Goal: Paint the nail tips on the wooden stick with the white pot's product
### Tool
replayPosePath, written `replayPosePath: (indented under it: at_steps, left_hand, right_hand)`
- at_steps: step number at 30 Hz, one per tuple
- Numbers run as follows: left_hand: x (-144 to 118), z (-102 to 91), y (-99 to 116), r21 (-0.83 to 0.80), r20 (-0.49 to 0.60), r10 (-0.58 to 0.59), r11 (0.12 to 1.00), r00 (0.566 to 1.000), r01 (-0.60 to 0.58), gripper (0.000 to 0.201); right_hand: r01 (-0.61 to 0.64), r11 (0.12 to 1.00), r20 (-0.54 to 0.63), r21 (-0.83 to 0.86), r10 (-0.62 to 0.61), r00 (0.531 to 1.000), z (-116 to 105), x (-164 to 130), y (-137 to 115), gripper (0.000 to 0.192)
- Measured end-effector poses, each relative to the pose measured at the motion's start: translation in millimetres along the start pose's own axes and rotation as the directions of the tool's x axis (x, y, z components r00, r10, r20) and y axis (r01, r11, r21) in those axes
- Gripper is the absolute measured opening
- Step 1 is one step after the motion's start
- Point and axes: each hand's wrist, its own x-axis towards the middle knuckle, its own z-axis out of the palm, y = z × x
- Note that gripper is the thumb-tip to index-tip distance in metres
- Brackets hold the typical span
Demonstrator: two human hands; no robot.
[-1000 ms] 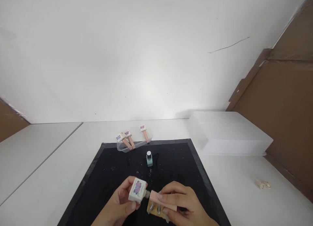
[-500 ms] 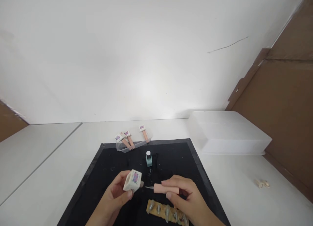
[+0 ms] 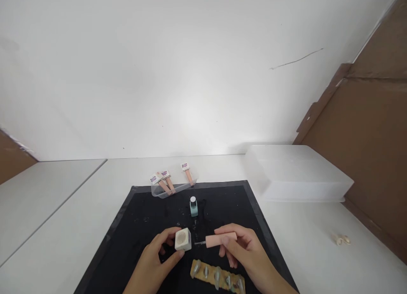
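My left hand (image 3: 160,256) grips a small square white nail polish bottle (image 3: 183,239) between thumb and fingers, its base facing me and its neck out of sight. My right hand (image 3: 240,247) is closed on a long pink brush cap (image 3: 219,239). From that cap a thin brush (image 3: 200,243) points left, its tip just short of the bottle. Below both hands lies a tan strip (image 3: 219,276) bearing several clear nail tips. A small teal bottle (image 3: 193,208) with a white-topped dark cap stands on the black mat farther back.
A clear plastic tray (image 3: 165,194) at the mat's back edge holds several similar bottles with pink caps. The black mat (image 3: 140,217) covers the middle of the white table. At the right are a white plastic box (image 3: 299,175) and small cream rings (image 3: 341,239).
The bottle has turned in my left hand, so its base shows instead of its flowered label and neck. The cap and brush have shifted slightly right and up.
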Motion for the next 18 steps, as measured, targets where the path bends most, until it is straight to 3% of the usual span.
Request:
replayPosePath:
  at_steps: [7,14,18]
  left_hand:
    - [-1.7,1.2,-12.4,-0.002,0.007,0.021,1.0,1.0,-0.02,0.035]
    - [-2.9,-1.5,-11.5,0.092,0.031,0.137,0.986,0.99,-0.139,0.045]
    - [-3.2,-3.7,-9.2,0.082,0.046,0.144,0.986,0.989,-0.147,0.042]
  right_hand:
    - [-0.032,1.0,0.032,-0.001,0.032,0.999,-0.7,-1.2,-2.0,0.052]
    - [0.045,0.998,0.119,0.032,-0.049,0.992,-2.0,-3.4,-3.2,0.036]
    - [0.093,0.995,0.109,0.02,-0.094,0.99,-0.3,-2.4,-2.5,0.036]
